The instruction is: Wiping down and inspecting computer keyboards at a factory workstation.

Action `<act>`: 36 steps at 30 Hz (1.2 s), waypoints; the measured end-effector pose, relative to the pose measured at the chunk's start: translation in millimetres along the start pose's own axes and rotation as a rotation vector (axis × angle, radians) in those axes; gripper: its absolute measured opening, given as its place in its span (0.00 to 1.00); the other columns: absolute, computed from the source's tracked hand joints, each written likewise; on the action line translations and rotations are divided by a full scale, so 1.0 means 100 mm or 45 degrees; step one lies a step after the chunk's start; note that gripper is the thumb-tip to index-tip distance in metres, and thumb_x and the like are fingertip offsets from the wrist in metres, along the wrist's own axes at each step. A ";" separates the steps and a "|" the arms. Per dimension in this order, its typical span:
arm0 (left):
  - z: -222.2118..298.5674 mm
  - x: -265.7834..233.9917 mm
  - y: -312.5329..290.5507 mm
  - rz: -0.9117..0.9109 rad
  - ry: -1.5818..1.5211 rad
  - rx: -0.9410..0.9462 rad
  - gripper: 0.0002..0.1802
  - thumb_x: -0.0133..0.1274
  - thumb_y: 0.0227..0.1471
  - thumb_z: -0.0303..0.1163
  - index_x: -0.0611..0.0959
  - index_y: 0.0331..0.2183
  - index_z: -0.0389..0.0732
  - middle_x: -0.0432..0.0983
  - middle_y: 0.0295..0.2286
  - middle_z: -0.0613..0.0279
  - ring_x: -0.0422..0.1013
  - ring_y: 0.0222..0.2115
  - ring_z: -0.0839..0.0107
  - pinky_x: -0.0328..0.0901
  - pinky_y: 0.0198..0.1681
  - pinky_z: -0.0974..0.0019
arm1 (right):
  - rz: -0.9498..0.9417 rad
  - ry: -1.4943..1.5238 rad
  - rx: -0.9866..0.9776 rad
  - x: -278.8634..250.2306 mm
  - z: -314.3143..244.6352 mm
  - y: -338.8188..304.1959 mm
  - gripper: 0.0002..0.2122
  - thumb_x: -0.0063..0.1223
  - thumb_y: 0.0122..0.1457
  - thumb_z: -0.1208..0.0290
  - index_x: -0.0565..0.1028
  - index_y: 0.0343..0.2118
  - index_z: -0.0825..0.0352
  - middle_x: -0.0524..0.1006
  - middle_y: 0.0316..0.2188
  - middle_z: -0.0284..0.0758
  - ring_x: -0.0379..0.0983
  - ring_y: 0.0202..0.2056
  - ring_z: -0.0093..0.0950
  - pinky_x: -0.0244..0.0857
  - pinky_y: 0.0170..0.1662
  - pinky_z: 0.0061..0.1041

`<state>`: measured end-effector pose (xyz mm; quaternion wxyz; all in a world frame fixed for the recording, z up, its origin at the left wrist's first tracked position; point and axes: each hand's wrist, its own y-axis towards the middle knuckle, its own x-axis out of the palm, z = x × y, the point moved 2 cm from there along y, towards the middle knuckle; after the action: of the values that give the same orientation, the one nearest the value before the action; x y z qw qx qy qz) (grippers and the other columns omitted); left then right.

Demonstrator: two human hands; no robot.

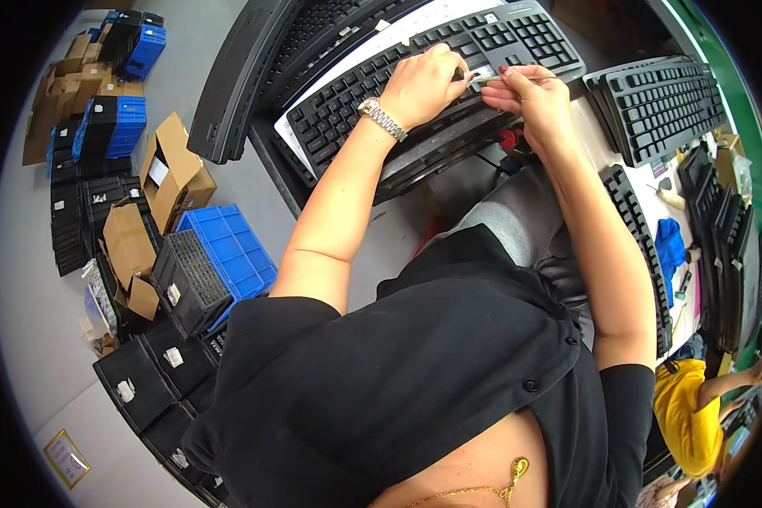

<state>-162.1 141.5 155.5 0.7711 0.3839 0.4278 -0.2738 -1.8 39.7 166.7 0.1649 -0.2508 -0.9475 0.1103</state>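
A black full-size keyboard (339,118) lies tilted in front of me, over a stack of dark trays and other keyboards. Above its right half, my left hand (427,85) has its fingers curled down close to the keys. Whatever it pinches is too small to make out; a dark spot shows by the fingertips. My right hand (533,97) pinches a thin, pale, slender piece (485,79) between thumb and forefinger, its tip close to the left fingertips. What kind of thing it is, I cannot tell.
More keyboards (665,106) stand stacked on the bench at right, with a blue cloth (670,254) beyond. Blue crates (229,245), black boxes (148,368) and open cartons (173,169) fill the floor at left. A person in yellow (690,415) works at lower right.
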 end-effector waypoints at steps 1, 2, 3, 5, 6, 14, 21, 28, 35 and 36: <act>0.00 0.00 0.00 0.000 0.003 -0.001 0.09 0.57 0.56 0.37 0.83 0.33 0.43 0.74 0.28 0.63 0.73 0.25 0.60 0.70 0.32 0.59 | 0.006 -0.017 0.000 0.00 0.00 0.00 0.08 0.56 0.63 0.77 0.73 0.38 0.77 0.80 0.30 0.47 0.82 0.29 0.34 0.80 0.36 0.24; 0.00 0.00 0.00 -0.001 0.006 -0.002 0.09 0.57 0.56 0.37 0.83 0.33 0.43 0.74 0.28 0.63 0.73 0.25 0.60 0.70 0.32 0.59 | 0.012 -0.034 0.001 0.01 -0.01 0.00 0.08 0.56 0.63 0.77 0.73 0.38 0.77 0.80 0.30 0.47 0.82 0.29 0.34 0.80 0.36 0.25; 0.00 0.00 0.00 -0.002 0.008 -0.003 0.09 0.57 0.56 0.38 0.83 0.33 0.43 0.74 0.28 0.63 0.73 0.25 0.60 0.70 0.32 0.59 | 0.018 -0.050 0.002 0.01 -0.01 0.00 0.08 0.56 0.63 0.77 0.73 0.38 0.78 0.80 0.30 0.47 0.82 0.29 0.34 0.80 0.37 0.25; -0.01 0.00 0.00 -0.005 0.011 0.003 0.09 0.58 0.56 0.38 0.83 0.33 0.43 0.74 0.28 0.63 0.73 0.25 0.60 0.70 0.32 0.59 | 0.025 -0.041 0.015 0.03 -0.03 0.01 0.08 0.56 0.63 0.77 0.73 0.38 0.78 0.80 0.30 0.47 0.82 0.29 0.34 0.80 0.37 0.25; -0.02 -0.01 0.01 -0.003 0.015 0.007 0.09 0.58 0.56 0.38 0.83 0.33 0.43 0.74 0.28 0.63 0.73 0.25 0.60 0.70 0.32 0.59 | 0.029 -0.033 0.025 0.03 -0.04 0.01 0.08 0.56 0.63 0.77 0.73 0.38 0.78 0.80 0.31 0.48 0.82 0.29 0.34 0.80 0.37 0.25; -0.01 -0.01 -0.01 0.011 0.007 0.025 0.09 0.58 0.56 0.38 0.83 0.33 0.43 0.74 0.29 0.63 0.73 0.25 0.60 0.70 0.32 0.59 | -0.025 0.084 0.023 -0.05 0.05 0.01 0.07 0.54 0.64 0.77 0.73 0.38 0.78 0.80 0.31 0.49 0.83 0.30 0.35 0.81 0.38 0.26; 0.04 -0.04 0.03 0.009 -0.044 -0.012 0.09 0.58 0.56 0.38 0.83 0.32 0.43 0.75 0.30 0.61 0.74 0.27 0.59 0.70 0.33 0.58 | -0.020 0.140 0.007 -0.09 0.03 -0.05 0.08 0.54 0.64 0.78 0.72 0.40 0.79 0.80 0.31 0.48 0.82 0.31 0.36 0.81 0.38 0.26; -0.03 -0.14 0.00 0.076 -0.322 -0.043 0.07 0.58 0.56 0.34 0.83 0.32 0.40 0.75 0.29 0.61 0.70 0.24 0.63 0.67 0.30 0.62 | 0.163 -0.008 -0.028 -0.36 -0.23 -0.39 0.08 0.53 0.64 0.78 0.72 0.40 0.78 0.80 0.30 0.47 0.80 0.27 0.34 0.79 0.35 0.26; 0.50 -0.21 0.08 0.102 -0.451 0.146 0.05 0.58 0.55 0.30 0.81 0.32 0.39 0.73 0.28 0.63 0.67 0.22 0.67 0.64 0.28 0.65 | 0.454 0.767 0.352 -1.05 0.04 -0.51 0.08 0.55 0.64 0.74 0.74 0.40 0.75 0.79 0.29 0.44 0.76 0.26 0.30 0.76 0.34 0.27; 0.62 -0.21 0.09 0.090 -0.484 0.192 0.05 0.58 0.55 0.30 0.81 0.32 0.39 0.73 0.28 0.63 0.67 0.22 0.67 0.64 0.28 0.65 | 0.415 0.748 0.340 -1.03 -0.01 -0.63 0.08 0.54 0.64 0.74 0.75 0.40 0.74 0.79 0.28 0.43 0.76 0.26 0.30 0.75 0.33 0.26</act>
<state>-137.3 97.0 198.5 0.8162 0.3967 0.2391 -0.3454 55.0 -66.4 160.1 0.4417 -0.3958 -0.7845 0.1809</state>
